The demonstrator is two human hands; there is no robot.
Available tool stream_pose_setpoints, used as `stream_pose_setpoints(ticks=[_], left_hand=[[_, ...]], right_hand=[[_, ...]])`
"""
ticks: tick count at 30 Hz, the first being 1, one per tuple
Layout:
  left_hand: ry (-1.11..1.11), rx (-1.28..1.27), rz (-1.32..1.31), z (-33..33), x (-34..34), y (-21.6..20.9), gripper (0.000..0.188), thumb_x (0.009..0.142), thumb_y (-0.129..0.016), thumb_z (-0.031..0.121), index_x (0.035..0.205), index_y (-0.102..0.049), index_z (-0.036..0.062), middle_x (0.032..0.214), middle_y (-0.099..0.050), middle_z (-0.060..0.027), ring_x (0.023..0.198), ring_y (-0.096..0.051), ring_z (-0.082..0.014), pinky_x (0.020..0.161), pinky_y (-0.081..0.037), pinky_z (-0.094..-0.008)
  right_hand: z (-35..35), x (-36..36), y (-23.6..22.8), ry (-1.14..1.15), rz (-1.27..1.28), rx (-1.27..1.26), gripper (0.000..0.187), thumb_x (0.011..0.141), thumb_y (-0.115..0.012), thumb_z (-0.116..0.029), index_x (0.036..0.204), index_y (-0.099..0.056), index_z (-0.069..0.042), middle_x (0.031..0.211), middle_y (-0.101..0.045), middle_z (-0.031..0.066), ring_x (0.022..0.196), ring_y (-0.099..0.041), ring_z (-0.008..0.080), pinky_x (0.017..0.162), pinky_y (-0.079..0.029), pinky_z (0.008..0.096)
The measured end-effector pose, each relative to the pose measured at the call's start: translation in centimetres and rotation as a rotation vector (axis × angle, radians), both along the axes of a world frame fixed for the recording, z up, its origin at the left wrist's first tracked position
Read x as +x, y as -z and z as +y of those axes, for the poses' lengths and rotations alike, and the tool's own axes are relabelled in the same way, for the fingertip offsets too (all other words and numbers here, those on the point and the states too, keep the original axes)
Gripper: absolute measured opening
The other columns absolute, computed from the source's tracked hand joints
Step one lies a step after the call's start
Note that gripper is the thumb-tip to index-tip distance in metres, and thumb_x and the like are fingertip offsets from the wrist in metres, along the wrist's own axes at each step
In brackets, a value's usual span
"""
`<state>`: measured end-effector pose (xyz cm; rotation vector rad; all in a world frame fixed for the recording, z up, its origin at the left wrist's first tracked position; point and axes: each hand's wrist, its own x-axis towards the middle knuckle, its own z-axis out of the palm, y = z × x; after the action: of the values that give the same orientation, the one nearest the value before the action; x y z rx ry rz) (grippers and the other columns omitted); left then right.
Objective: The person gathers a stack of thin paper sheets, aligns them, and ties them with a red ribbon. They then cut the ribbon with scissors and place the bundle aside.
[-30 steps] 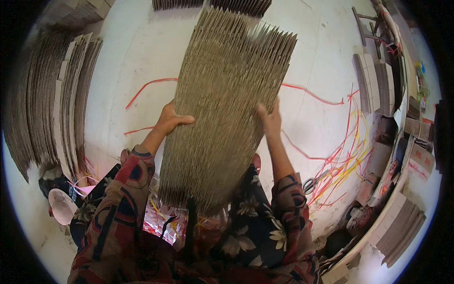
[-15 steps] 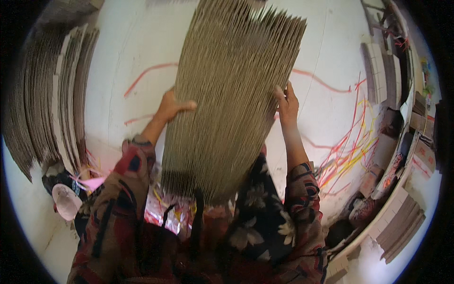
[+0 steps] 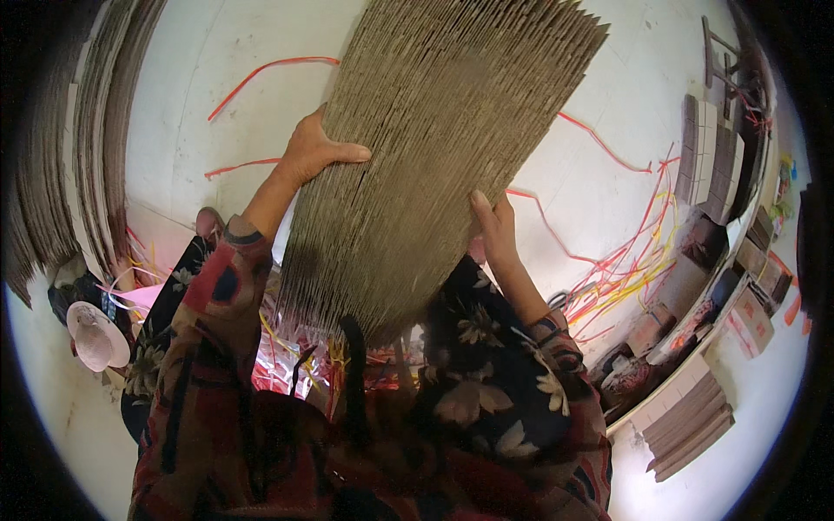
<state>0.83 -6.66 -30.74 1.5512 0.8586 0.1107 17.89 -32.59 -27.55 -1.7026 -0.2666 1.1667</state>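
A long bundle of brown cardboard sheets, their edges facing up, slants across the middle of the view with its far end leaning to the right. My left hand grips its left side, thumb laid over the edges. Lower down on the opposite side, my right hand presses against the bundle with the thumb on top. The fingers of both hands are partly hidden beneath or behind the cardboard. Red straps stretch over the pale floor on either side of the bundle.
Tall stacks of cardboard stand at the left. A light hat lies below them. Tangled red and yellow straps cover the floor at right, with scissors beside them. Smaller cardboard stacks lie along the right.
The bundle's far end has swung to the right, so it slants more. My right hand has slid lower along its side and inward. My left hand has moved slightly up and keeps its hold.
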Motion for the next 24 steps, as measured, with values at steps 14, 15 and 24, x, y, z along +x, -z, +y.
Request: stream_pose_setpoints(ticks=[14, 15, 24], left_hand=[[0.031, -0.11, 0.043, 1.6, 0.5, -0.8, 0.09, 0.052, -0.084, 0.034, 0.125, -0.047, -0.0042, 0.114, -0.059, -0.0168, 0.107, -0.056, -0.027, 0.095, -0.04, -0.0346], [0.034, -0.097, 0.043, 1.7, 0.4, -0.7, 0.092, 0.051, -0.084, 0.034, 0.126, -0.046, -0.0041, 0.115, -0.059, -0.0169, 0.108, -0.056, -0.0274, 0.096, -0.04, -0.0346], [0.083, -0.099, 0.077, 4.2, 0.8, -1.4, 0.097, 0.047, -0.084, 0.035, 0.129, -0.045, -0.0016, 0.12, -0.057, -0.0169, 0.111, -0.054, -0.0279, 0.098, -0.037, -0.0339]], right_hand=[[1.3, 0.7, -1.1, 0.006, 0.137, -0.002, 0.055, 0.09, -0.054, -0.037, 0.125, -0.041, 0.003, 0.113, -0.056, 0.0144, 0.1, -0.055, 0.0215, 0.084, -0.045, 0.0353], [0.8, 1.4, -0.1, -0.048, 0.14, 0.001, 0.059, 0.088, -0.056, -0.04, 0.126, -0.04, 0.002, 0.113, -0.055, 0.0141, 0.1, -0.055, 0.0217, 0.083, -0.046, 0.0356], [2.0, -0.1, 0.3, -0.041, 0.105, -0.088, 0.052, 0.089, -0.055, -0.031, 0.125, -0.041, 0.002, 0.114, -0.055, 0.0116, 0.1, -0.053, 0.0198, 0.086, -0.043, 0.0334]])
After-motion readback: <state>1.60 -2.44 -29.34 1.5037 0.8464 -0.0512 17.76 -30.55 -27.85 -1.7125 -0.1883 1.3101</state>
